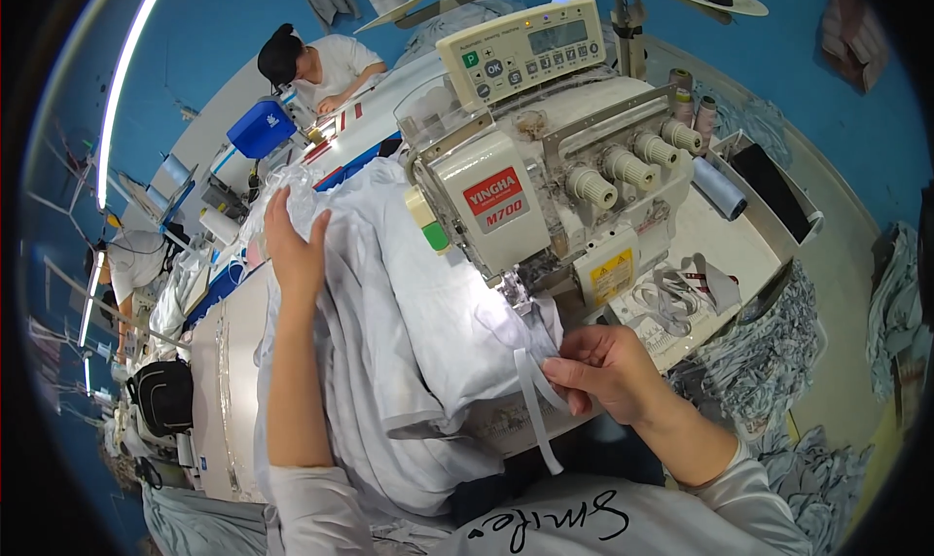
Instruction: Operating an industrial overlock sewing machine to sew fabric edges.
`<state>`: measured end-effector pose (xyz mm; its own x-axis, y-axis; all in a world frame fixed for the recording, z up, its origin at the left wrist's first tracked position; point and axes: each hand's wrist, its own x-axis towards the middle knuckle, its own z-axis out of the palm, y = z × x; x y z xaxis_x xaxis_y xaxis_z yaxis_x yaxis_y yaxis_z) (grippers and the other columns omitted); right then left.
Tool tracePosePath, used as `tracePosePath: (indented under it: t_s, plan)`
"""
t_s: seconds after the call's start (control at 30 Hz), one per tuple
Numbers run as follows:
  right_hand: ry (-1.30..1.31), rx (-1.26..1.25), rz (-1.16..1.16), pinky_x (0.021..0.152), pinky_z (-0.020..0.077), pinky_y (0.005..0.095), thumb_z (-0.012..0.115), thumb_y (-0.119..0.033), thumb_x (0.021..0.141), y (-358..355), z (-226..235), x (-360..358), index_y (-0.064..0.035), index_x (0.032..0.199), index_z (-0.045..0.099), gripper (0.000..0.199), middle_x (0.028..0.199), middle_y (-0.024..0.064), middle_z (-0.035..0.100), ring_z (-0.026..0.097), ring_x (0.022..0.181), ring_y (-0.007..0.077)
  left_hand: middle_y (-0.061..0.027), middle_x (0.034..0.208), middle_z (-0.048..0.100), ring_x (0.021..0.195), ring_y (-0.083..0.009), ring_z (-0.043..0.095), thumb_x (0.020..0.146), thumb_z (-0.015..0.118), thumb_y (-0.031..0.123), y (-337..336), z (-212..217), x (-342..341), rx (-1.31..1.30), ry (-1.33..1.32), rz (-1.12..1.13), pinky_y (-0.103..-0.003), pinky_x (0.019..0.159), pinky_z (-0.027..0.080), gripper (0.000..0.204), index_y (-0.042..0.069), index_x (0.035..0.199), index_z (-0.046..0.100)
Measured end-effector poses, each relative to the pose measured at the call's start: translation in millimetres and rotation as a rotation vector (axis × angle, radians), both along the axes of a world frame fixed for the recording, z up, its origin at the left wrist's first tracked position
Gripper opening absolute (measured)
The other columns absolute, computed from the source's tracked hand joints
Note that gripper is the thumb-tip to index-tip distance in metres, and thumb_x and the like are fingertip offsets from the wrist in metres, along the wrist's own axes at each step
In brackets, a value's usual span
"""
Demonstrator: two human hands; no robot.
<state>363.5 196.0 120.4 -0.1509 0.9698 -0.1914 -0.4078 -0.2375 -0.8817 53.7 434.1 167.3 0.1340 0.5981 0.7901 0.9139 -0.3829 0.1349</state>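
Observation:
A heap of white fabric (428, 322) lies across the table of an overlock sewing machine (545, 181). Its edge runs under the lit presser foot (514, 291). My right hand (608, 366) is closed at the near right of the needle area, thumb and fingers pinching the fabric's edge. A narrow white strip (530, 400) hangs from the cloth beside those fingers, its lower end loose over the table's front edge. On the far left of the heap, my left hand (295, 245) stands with fingers stretched and thumb apart, next to the cloth and gripping nothing.
A control panel (520, 50) tops the machine, with tension dials (632, 167) on its front. Loose strips (671, 298) and a thread cone (720, 188) lie to the right. Scrap cloth (759, 361) piles below. A co-worker (336, 70) sits beyond; a black bag (162, 397) is at left.

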Motion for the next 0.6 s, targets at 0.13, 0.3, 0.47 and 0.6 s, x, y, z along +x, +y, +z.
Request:
tracePosePath:
  t_s: [0.13,0.3,0.47,0.6]
  plan:
    - [0.037,-0.028,-0.017,0.041,0.0395,0.0197,0.065,-0.011,0.085,-1.8,0.3,3.5,0.0008,0.081,0.060,0.014,0.063,0.0042,0.060,0.052,0.044,0.0076,-0.0146,0.124,0.052,0.121,-0.0309,0.045,0.070,0.077,0.039,-117.1,21.5,58.8,-0.362,-0.068,-0.934,-0.041,0.102,0.033,0.072,-0.001,0.123,0.050]
    - [-0.141,-0.015,-0.011,0.042,0.0409,0.0220,0.070,-0.011,0.080,-8.0,-5.8,2.6,-0.0008,0.080,0.060,0.014,0.066,0.0058,0.060,0.054,0.048,0.0084,-0.0095,0.113,0.058,0.101,-0.0302,0.057,0.062,0.078,0.022,-181.0,18.4,115.7,-0.342,0.502,-0.884,-0.039,0.085,0.045,0.061,0.005,0.118,0.058]
    - [-1.067,1.152,-0.865,0.050,0.0435,0.0251,0.080,-0.012,0.060,-3.8,-20.5,0.4,-0.0096,0.081,0.061,0.028,0.082,0.0052,0.062,0.059,0.071,0.0153,-0.0014,0.098,0.058,0.085,-0.0169,0.059,0.058,0.072,0.012,-173.1,-3.3,117.6,-0.166,0.355,-0.912,-0.030,0.067,0.050,0.033,0.008,0.091,0.068]
    - [-1.285,1.394,-0.438,0.058,0.0449,0.0290,0.072,-0.010,0.064,6.9,1.1,11.6,-0.0112,0.100,0.065,0.037,0.102,0.0016,0.060,0.056,0.079,0.0172,-0.0022,0.093,0.060,0.080,-0.0171,0.060,0.058,0.073,0.012,-171.3,-10.2,121.0,-0.112,0.267,-0.965,-0.029,0.062,0.051,0.025,0.007,0.081,0.066]
